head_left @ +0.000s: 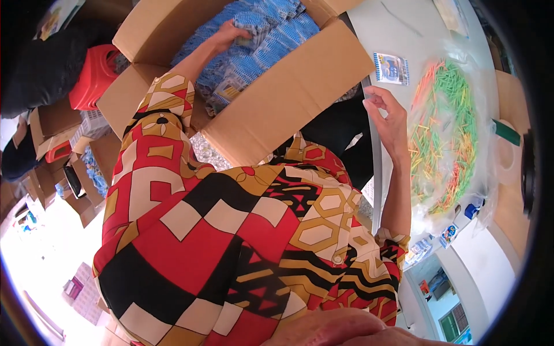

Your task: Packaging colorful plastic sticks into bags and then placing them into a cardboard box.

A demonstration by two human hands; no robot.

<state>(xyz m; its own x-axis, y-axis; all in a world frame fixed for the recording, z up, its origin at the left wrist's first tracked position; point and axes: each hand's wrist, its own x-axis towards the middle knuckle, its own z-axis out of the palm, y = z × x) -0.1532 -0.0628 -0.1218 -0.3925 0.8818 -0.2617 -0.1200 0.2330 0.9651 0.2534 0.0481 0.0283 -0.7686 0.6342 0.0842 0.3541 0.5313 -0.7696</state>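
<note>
My left hand (232,33) reaches into a large cardboard box (288,92) filled with small blue-and-clear plastic packets (268,52). Its fingers are closed on one of the packets, partly hidden by the hand and the pile. Over the near edge of the grey-white table, my right hand (388,118) is raised with curved fingers, thumb and forefinger apart, and nothing visible between them. Just beyond it, a single blue-and-white packet (392,69) lies flat on the table.
A clear plastic bag (424,193) with many thin green, orange and yellow sticks (456,86) covers much of the table (369,23). More small packets (419,251) lie toward its lower end. At left stand a red plastic container (95,81) and several cardboard boxes (107,153).
</note>
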